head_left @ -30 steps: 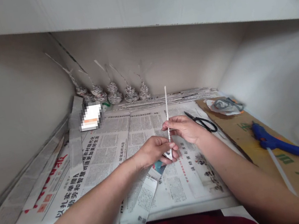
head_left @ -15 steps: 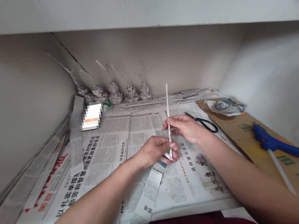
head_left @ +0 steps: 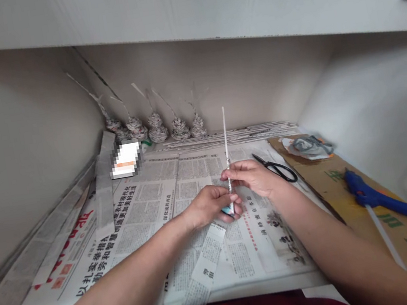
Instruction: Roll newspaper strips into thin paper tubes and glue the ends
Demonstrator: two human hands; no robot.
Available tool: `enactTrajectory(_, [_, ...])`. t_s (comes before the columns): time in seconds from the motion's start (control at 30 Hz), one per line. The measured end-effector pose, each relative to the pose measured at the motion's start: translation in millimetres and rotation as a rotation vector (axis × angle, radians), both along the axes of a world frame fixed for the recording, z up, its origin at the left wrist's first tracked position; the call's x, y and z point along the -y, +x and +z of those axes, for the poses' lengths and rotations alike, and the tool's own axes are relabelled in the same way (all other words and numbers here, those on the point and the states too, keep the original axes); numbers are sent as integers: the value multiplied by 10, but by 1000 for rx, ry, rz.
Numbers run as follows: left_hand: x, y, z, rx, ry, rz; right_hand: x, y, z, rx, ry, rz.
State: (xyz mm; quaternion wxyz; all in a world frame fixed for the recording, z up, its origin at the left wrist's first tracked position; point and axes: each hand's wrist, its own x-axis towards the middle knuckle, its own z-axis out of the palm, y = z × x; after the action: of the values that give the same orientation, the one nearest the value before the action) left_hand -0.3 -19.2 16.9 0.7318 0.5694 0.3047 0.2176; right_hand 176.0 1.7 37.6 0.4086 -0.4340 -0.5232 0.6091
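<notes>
A thin rolled paper stick (head_left: pixel 225 138) stands nearly upright between my hands over the newspaper. My left hand (head_left: pixel 216 205) is closed around its lower part, where a flat newspaper strip (head_left: pixel 204 272) runs from the fingers down toward the table's front edge. My right hand (head_left: pixel 248 176) pinches the stick a little higher, thumb and fingertips on the printed, rolled stretch. The strip's join with the stick is partly hidden by the left fingers. Black-handled scissors (head_left: pixel 276 167) lie just beyond my right hand.
Newspaper sheets (head_left: pixel 168 221) cover the table. Several woven paper gourds (head_left: pixel 157 129) line the back wall, beside a bundle of paper sticks (head_left: pixel 232 136). More strips (head_left: pixel 105 205) lie left. A blue glue gun (head_left: pixel 379 198) and a crumpled grey cloth (head_left: pixel 312 146) rest on cardboard (head_left: pixel 358 236) right.
The stick has risen slightly, with more of its printed part showing above my right hand. My right hand sits a bit lower, and the strip is drawn up closer to my left fingers.
</notes>
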Motion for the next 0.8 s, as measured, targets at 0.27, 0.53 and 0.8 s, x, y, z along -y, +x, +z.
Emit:
enactTrajectory(0.27, [-5, 13, 2, -16, -16, 17, -3, 9, -7, 0, 12, 23])
enactTrajectory(0.53, [-7, 2, -33, 16, 0, -18, -20, 25, -36, -49, 2, 17])
enactTrajectory(0.8, [-2, -2, -63, 33, 14, -37, 5, -13, -1, -16, 28, -46])
